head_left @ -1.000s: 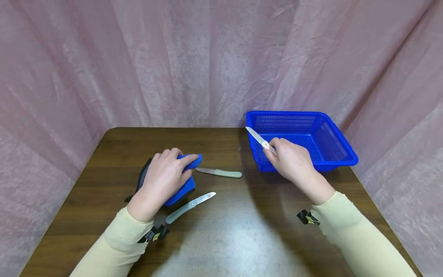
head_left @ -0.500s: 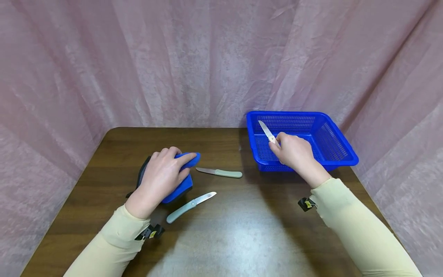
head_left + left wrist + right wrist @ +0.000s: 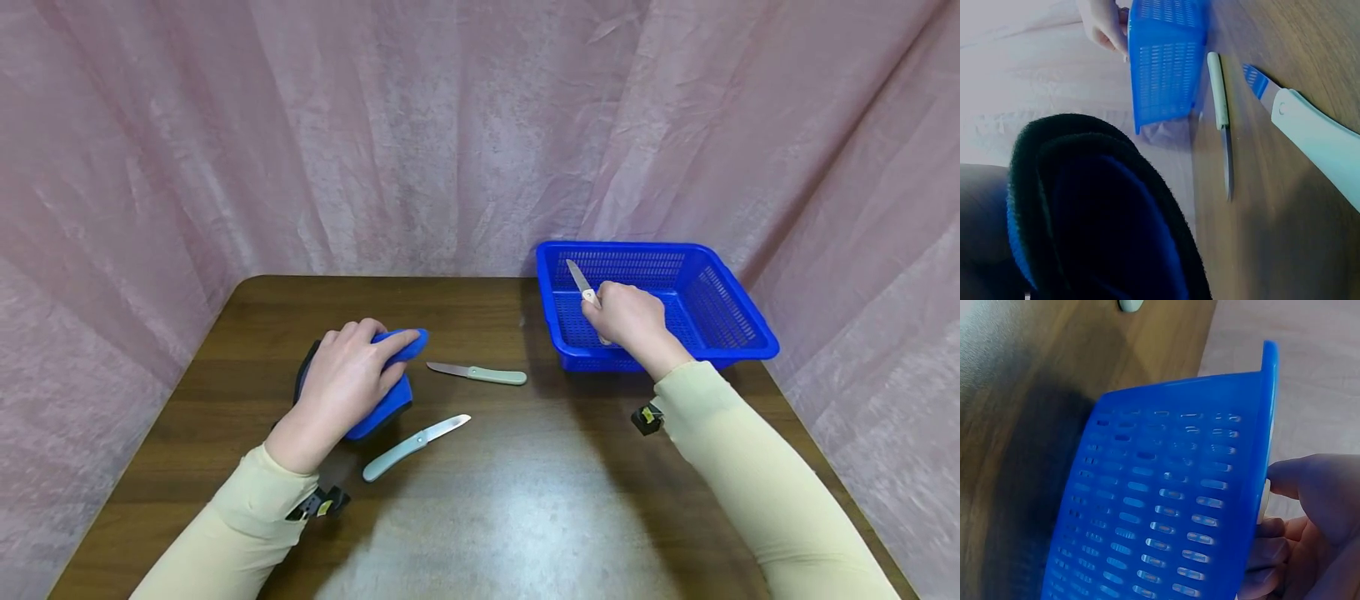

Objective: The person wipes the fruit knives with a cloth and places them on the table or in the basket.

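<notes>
My left hand [image 3: 345, 375] grips a soft blue piece with black fuzzy edges [image 3: 386, 410], folded over, at the left of the table; its exact kind does not show. In the left wrist view, its dark rim and blue inside [image 3: 1116, 219] fill the lower left. With my right hand [image 3: 633, 317] I hold a small knife with a cream handle [image 3: 588, 296], blade pointing away, inside the outline of the blue basket [image 3: 660, 247]. The basket wall [image 3: 1154, 487] hides most of that knife in the right wrist view, and my fingers show just beyond the rim.
Between the hands lies a knife with a pale green handle [image 3: 495, 377]. Nearer to me, beside my left hand, is another with a pale blue-green handle [image 3: 397, 457], blade out. A pink curtain [image 3: 450, 150] hangs behind the wooden table [image 3: 487, 533].
My right hand has carried the cream-handled knife from the basket's left rim rightward and down into the basket. My left hand, still gripping the blue piece, has shifted slightly left.
</notes>
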A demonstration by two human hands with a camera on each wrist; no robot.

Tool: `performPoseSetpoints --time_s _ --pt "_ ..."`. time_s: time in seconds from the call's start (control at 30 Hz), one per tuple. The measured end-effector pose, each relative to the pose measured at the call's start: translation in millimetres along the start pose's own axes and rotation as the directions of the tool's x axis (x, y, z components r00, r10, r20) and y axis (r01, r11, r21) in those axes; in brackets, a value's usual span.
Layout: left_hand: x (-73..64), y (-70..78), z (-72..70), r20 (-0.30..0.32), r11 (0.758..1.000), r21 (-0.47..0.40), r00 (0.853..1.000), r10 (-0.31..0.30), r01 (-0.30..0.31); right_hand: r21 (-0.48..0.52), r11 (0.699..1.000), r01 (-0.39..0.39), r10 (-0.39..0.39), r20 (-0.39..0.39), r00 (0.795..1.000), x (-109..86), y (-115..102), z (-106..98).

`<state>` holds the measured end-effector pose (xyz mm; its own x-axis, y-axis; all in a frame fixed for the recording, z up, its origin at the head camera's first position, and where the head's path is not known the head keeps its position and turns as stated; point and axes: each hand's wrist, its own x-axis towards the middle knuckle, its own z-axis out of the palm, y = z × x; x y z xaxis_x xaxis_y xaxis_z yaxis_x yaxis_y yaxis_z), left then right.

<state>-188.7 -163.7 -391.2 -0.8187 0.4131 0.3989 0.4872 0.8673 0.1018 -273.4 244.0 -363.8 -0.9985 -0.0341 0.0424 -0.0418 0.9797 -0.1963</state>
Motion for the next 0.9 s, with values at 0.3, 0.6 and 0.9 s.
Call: performPoseSetpoints --time_s 0.3,0.6,0.9 --pt "-4.2 -4.4 -1.8 0.004 1.0 0.008 1.0 -0.006 0.006 -0.01 0.999 -0.046 0.047 0.115 0.992 16.2 -6 9" --pt "-8.9 -6.4 -3.3 0.01 1.0 0.018 1.0 -0.007 0.007 -0.052 0.996 -0.076 0.084 0.177 0.981 26.0 -15 21" --pt "-14.3 -6.2 -4.2 0.019 1.0 0.02 1.0 -0.017 0.017 -0.07 0.993 -0.094 0.108 0.246 0.963 31.9 -12 36"
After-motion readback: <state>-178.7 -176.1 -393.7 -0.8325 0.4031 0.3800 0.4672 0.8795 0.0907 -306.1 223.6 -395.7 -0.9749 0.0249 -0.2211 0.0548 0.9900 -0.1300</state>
